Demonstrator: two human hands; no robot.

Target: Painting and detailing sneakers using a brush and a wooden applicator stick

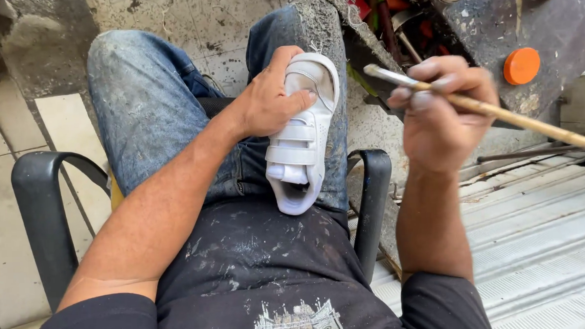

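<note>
We see our paint-flecked black T-shirt point(258, 271) with a pale printed design, short sleeves, bare forearms, dusty, stained blue jeans point(145, 105)

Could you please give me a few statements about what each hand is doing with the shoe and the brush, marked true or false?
1. The left hand grips a white shoe resting on the person's lap. True.
2. The right hand is empty. False: it holds a thin wooden brush.
3. The shoe closes with laces. False: it has straps across the top.
4. An orange cap lies on the dark surface beyond the right hand. True.
</note>
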